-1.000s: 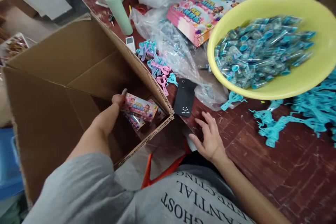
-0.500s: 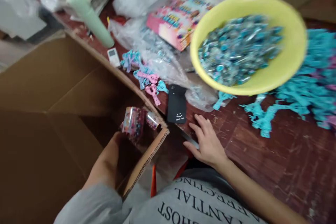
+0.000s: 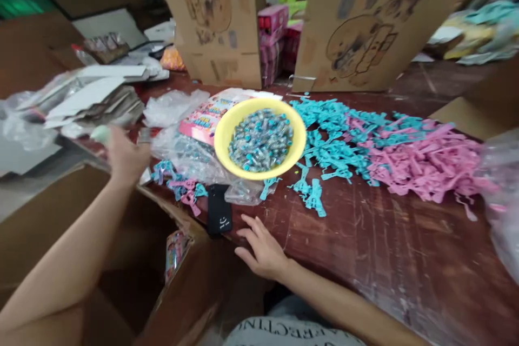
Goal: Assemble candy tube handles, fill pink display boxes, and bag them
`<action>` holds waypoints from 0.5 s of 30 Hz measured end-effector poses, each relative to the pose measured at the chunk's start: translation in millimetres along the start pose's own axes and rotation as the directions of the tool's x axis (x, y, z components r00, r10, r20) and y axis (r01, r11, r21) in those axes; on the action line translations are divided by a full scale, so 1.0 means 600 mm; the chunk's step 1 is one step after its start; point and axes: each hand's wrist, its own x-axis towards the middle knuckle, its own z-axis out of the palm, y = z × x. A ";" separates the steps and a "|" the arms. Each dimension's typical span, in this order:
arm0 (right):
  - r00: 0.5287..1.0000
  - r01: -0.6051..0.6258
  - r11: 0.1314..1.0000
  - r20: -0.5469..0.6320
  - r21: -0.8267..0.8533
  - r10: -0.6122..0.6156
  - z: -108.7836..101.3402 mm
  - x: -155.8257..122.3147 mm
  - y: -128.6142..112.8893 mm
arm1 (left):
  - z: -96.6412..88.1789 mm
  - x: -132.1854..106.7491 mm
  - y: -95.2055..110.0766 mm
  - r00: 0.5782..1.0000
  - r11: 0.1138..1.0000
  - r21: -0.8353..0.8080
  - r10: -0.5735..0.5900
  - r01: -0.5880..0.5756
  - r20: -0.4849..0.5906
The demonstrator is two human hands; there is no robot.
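Green bottle [image 3: 99,133], one; phone [image 3: 219,208], one

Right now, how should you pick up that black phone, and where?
I'd pinch the long edges of the black phone near its white marks, coming from above and the right with the right hand, open close by. The phone looks thin and lies flat, so its edges are probably easiest. Clear plastic crowds the right of its far end; pink clips lie to its left.
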 end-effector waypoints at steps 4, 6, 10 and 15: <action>0.977 0.064 0.997 -0.202 -0.037 -0.070 -0.078 -0.055 0.038 | 0.075 0.071 0.304 0.912 0.911 -0.238 0.379 -0.337 0.156; 0.937 -0.015 0.994 -0.350 -0.108 -0.024 -0.132 -0.099 0.079 | 0.115 0.081 0.441 0.844 0.856 -0.301 0.490 -0.420 0.217; 0.782 -0.284 0.952 -0.602 -0.117 0.160 -0.226 -0.186 0.167 | 0.198 0.111 0.621 0.690 0.861 -0.190 0.495 -0.472 0.528; 0.781 -0.303 0.941 -0.605 -0.147 0.157 -0.250 -0.237 0.216 | 0.259 0.200 0.624 0.735 0.937 -0.033 0.295 -0.349 0.611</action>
